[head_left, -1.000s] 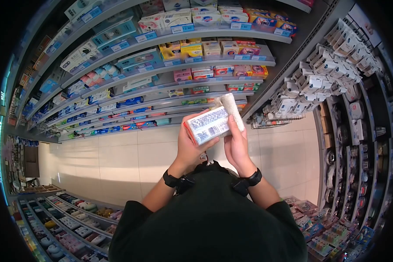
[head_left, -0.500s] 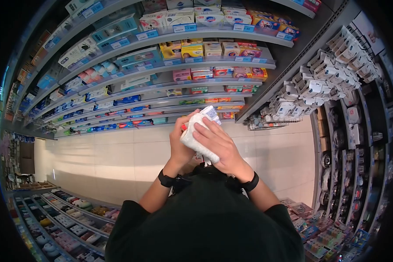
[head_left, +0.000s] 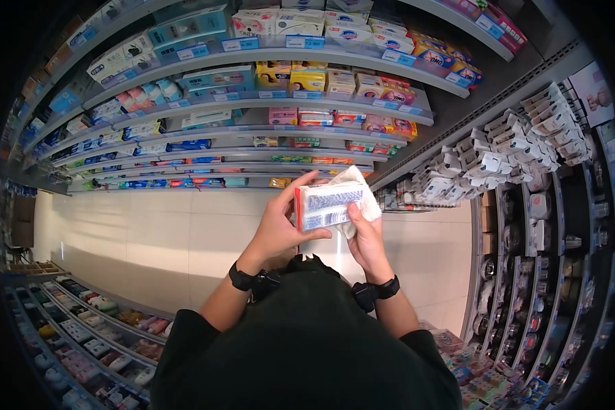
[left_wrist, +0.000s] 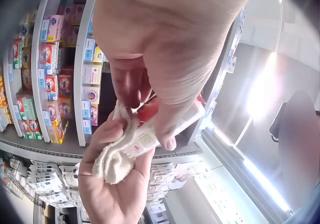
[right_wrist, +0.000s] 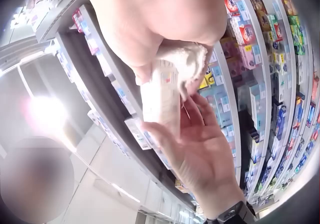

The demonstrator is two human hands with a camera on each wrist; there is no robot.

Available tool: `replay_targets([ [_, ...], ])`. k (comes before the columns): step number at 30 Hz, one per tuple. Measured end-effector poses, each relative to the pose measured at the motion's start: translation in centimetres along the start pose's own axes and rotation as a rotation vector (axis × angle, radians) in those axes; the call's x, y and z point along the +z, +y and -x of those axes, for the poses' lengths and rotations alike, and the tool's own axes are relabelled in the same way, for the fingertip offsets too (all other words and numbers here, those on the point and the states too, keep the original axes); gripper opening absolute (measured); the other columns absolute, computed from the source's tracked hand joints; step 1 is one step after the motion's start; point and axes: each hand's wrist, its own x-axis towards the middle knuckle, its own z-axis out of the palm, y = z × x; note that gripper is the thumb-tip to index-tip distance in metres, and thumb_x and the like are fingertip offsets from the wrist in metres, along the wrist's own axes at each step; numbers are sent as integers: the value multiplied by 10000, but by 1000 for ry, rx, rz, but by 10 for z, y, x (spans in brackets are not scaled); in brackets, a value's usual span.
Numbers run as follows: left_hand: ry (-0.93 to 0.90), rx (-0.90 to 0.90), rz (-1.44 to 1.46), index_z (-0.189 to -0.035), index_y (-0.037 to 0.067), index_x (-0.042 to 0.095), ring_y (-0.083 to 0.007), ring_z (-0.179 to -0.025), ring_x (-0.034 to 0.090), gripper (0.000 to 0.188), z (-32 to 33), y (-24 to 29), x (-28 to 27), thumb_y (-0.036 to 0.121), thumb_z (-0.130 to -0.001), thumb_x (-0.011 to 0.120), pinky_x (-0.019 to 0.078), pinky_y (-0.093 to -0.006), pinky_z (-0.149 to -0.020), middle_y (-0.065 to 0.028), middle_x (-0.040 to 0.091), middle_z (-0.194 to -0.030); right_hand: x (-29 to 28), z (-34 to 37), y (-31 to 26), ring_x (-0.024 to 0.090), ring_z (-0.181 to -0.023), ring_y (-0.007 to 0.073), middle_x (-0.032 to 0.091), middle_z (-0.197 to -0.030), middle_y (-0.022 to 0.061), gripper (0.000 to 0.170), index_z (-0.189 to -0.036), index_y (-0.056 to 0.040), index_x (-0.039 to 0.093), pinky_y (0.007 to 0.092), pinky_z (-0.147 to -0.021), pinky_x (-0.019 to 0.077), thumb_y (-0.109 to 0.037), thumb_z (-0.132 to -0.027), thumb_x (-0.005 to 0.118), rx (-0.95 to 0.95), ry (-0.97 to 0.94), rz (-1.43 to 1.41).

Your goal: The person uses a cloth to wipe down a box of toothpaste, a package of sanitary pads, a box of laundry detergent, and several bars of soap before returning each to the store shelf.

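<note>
Cloth [head_left: 370, 203] has slid to the pack's [head_left: 326, 199] right end. I see left hand [head_left: 278, 223] grip pack, right hand [head_left: 368, 247] pinch cloth on it; wiping, I guess, so next needs steady holding.

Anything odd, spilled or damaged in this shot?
No spill or damage stands out. Only slightly untidy: a white cloth bunched against the packet in the right hand. The left hand holds the packet's other end. Shelf boxes look ordinary, standing in rows.
</note>
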Motion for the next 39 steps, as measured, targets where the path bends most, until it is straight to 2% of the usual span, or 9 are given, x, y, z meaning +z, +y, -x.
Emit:
replay_targets([
  [6, 109, -212, 270, -1461, 5, 523, -161, -1226, 646, 756, -15, -33, -11, 20, -801, 890, 525, -329, -1057, -94, 688, -1318, -7, -26, 5, 557, -1319, 188, 581, -1454, 118, 586, -1566, 14, 411, 347, -1126, 421, -230, -1076, 620, -276, 45, 342],
  [11, 176, -2, -16, -1311, 9, 659, -158, -1091, 708, 529, -34, -32, -22, 10, -825, 867, 578, -318, -962, -90, 742, -1206, -9, -57, -13, 535, -1388, 298, 564, -1514, 190, 511, -1503, 46, 511, 422, -1192, 363, -241, -1085, 580, -606, 220, 828],
  [14, 235, 52, -99, -1231, 18, 703, -174, -997, 738, 453, -50, -40, -27, 26, -809, 869, 590, -324, -884, -105, 764, -1104, 21, -69, -26, 506, -1407, 439, 587, -1497, 193, 470, -1437, 13, 596, 530, -1218, 314, -180, -1014, 661, -707, 11, 1384],
  [17, 248, 48, -227, -1189, 19, 715, -232, -927, 756, 431, -64, -57, -39, 11, -777, 843, 586, -335, -818, -142, 767, -1022, 45, -75, -20, 497, -1411, 452, 578, -1519, 131, 480, -1440, -79, 624, 538, -1208, 337, -169, -973, 689, -765, -269, 1660],
  [21, 262, 68, -284, -1198, 8, 702, -331, -901, 746, 475, -80, -61, -54, -56, -732, 770, 582, -361, -797, -188, 750, -1024, 51, -97, -8, 500, -1405, 455, 596, -1499, 123, 530, -1404, -93, 653, 551, -1198, 358, -90, -876, 699, -689, -451, 1535],
  [25, 239, 84, -272, -1231, 27, 700, -267, -968, 761, 453, -92, -61, -73, 34, -799, 836, 588, -349, -834, -161, 761, -1090, 20, -124, -2, 469, -1430, 471, 610, -1484, 141, 467, -1374, -83, 678, 555, -1199, 350, -90, -907, 675, -675, -374, 1520],
  [30, 155, 95, -290, -1241, 38, 704, -258, -1007, 762, 453, -101, -73, -95, 72, -815, 854, 592, -341, -863, -145, 766, -1143, -24, -144, 7, 265, -1563, 468, 498, -1575, 236, 303, -1271, 3, 700, 524, -1229, 282, -174, -1037, 624, -552, 274, 1372],
  [33, 85, 54, -232, -1235, 41, 710, -278, -1053, 754, 434, -111, -77, -98, 59, -819, 836, 589, -353, -896, -139, 762, -1187, -49, -142, 6, 604, -1335, 318, 642, -1412, 219, 357, -1285, 53, 677, 389, -1113, 445, -187, -1023, 641, -129, 384, 852],
  [39, -179, 310, -262, -1151, 54, 765, -317, -1105, 717, 367, -139, -80, -89, -50, -800, 749, 563, -393, -962, -134, 757, -1187, -60, -149, 14, 683, -1181, 263, 703, -1269, 171, 482, -1379, 80, 583, 365, -1042, 533, -232, -1012, 573, 344, 118, 24],
])
